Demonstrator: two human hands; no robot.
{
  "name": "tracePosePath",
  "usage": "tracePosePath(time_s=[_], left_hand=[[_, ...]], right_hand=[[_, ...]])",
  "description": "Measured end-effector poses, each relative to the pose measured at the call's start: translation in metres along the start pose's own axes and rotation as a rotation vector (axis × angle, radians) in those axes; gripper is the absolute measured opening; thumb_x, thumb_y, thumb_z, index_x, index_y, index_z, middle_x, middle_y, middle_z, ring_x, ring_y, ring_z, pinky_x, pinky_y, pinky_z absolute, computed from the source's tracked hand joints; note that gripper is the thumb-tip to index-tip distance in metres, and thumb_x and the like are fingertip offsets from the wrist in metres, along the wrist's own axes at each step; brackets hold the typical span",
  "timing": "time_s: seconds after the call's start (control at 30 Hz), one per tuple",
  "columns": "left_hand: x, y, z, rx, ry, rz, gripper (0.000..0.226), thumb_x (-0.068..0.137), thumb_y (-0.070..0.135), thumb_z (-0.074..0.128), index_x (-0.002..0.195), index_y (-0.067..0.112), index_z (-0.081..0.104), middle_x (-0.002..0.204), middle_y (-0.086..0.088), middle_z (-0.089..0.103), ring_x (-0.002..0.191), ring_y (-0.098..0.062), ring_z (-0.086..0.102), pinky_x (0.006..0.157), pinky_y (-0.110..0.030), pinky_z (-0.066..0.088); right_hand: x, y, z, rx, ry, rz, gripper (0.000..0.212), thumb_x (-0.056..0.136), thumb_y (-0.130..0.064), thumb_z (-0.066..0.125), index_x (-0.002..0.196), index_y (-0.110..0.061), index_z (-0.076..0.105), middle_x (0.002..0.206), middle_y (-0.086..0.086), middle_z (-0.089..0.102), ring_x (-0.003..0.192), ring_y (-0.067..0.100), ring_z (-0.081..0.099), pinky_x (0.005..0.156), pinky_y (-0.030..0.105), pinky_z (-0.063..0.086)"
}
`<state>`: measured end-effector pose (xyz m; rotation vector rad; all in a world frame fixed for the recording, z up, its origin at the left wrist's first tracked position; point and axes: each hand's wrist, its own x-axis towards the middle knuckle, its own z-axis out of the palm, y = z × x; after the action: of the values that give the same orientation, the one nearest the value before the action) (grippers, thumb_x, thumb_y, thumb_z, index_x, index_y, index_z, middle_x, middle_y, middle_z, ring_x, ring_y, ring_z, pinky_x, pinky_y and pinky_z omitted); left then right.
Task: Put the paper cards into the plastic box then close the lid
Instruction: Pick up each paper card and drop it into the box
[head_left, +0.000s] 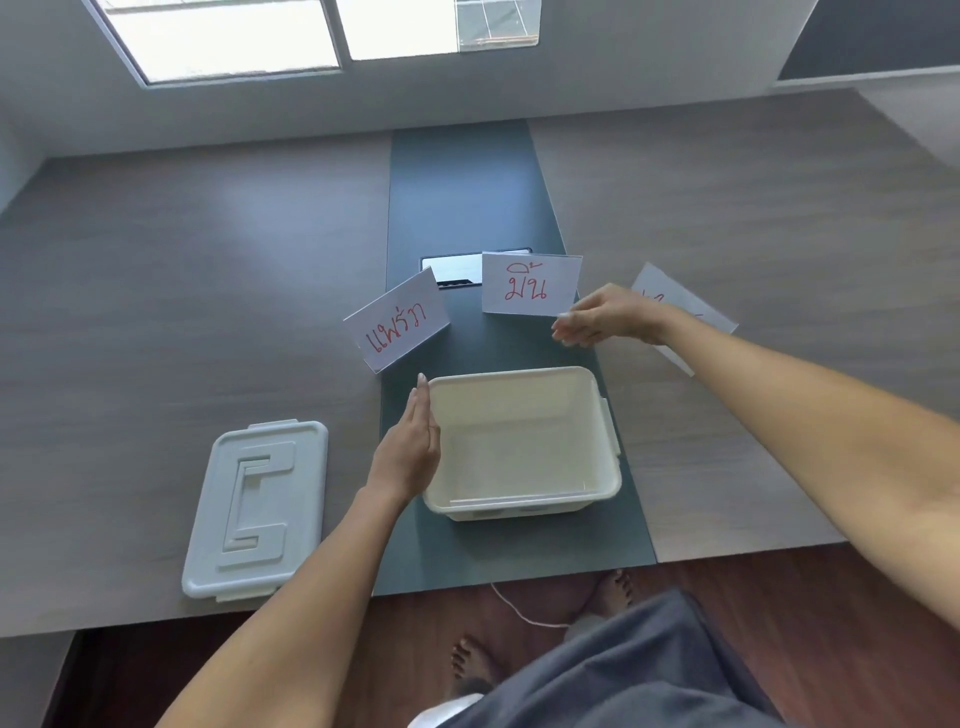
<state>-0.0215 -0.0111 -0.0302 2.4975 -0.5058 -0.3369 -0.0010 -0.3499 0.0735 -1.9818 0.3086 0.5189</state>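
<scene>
An open cream plastic box (519, 501) stands on the table's dark centre strip, with nothing inside. Its pale grey lid (257, 506) lies flat to the left. Three white paper cards with red writing sit beyond the box. The left card (397, 325) is tilted and untouched. My right hand (602, 314) pinches the lower right corner of the middle card (530, 285). The right card (675, 304) is partly hidden behind that hand and forearm. My left hand (410, 452) is flat with fingers straight, resting against the box's left wall and holding nothing.
The wood-grain table (156, 312) has a dark strip (457, 182) down its middle with a cable hatch (452, 270) behind the cards. The table's near edge runs just below the box and lid. My bare feet (472, 665) and a thin cord show on the floor.
</scene>
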Motion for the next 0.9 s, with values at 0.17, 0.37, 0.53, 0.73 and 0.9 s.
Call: tracePosePath(time_s=[0.17, 0.37, 0.53, 0.73, 0.9], left_hand=[[0.005, 0.000, 0.002, 0.002, -0.005, -0.003, 0.061, 0.104, 0.015, 0.025, 0.160, 0.019, 0.001, 0.168, 0.007, 0.006, 0.149, -0.022, 0.032, 0.108, -0.039, 0.041], [0.006, -0.002, 0.003, 0.019, 0.003, 0.010, 0.059, 0.105, 0.016, 0.025, 0.160, 0.017, 0.003, 0.168, 0.007, 0.008, 0.151, -0.017, 0.027, 0.112, -0.037, 0.038], [0.005, -0.002, 0.006, 0.003, 0.025, 0.000, 0.060, 0.105, 0.015, 0.026, 0.160, 0.018, 0.004, 0.168, 0.005, 0.012, 0.149, -0.019, 0.033, 0.109, -0.036, 0.040], [0.006, -0.005, 0.011, -0.001, 0.052, -0.019, 0.061, 0.104, 0.018, 0.027, 0.160, 0.025, 0.003, 0.168, 0.007, 0.013, 0.140, -0.027, 0.046, 0.101, -0.043, 0.046], [0.005, -0.004, 0.012, -0.012, 0.073, -0.008, 0.059, 0.105, 0.018, 0.026, 0.160, 0.023, 0.006, 0.167, 0.008, 0.014, 0.148, -0.019, 0.035, 0.109, -0.036, 0.039]], right_hand=[[0.007, 0.029, -0.027, -0.356, 0.365, 0.023, 0.037, 0.097, -0.031, 0.054, 0.128, -0.016, 0.069, 0.134, 0.004, 0.067, 0.127, 0.025, 0.059, 0.110, 0.039, 0.043], [0.016, 0.077, -0.055, -0.658, 0.474, 0.166, 0.049, 0.098, -0.029, 0.048, 0.145, -0.012, 0.049, 0.165, 0.011, 0.025, 0.153, 0.029, 0.020, 0.121, 0.041, 0.022], [0.015, 0.108, -0.061, -0.656, 0.577, 0.329, 0.072, 0.099, -0.035, 0.049, 0.159, -0.016, 0.014, 0.168, 0.013, -0.008, 0.155, 0.031, -0.004, 0.123, 0.045, 0.005], [0.017, 0.128, -0.058, -0.703, 0.632, 0.345, 0.071, 0.096, -0.022, 0.051, 0.157, -0.006, 0.016, 0.157, 0.021, 0.023, 0.145, 0.038, 0.023, 0.117, 0.044, 0.020], [0.023, 0.125, -0.065, -0.793, 0.661, 0.371, 0.060, 0.092, -0.021, 0.062, 0.143, -0.005, 0.035, 0.139, 0.022, 0.042, 0.127, 0.039, 0.042, 0.104, 0.044, 0.031]])
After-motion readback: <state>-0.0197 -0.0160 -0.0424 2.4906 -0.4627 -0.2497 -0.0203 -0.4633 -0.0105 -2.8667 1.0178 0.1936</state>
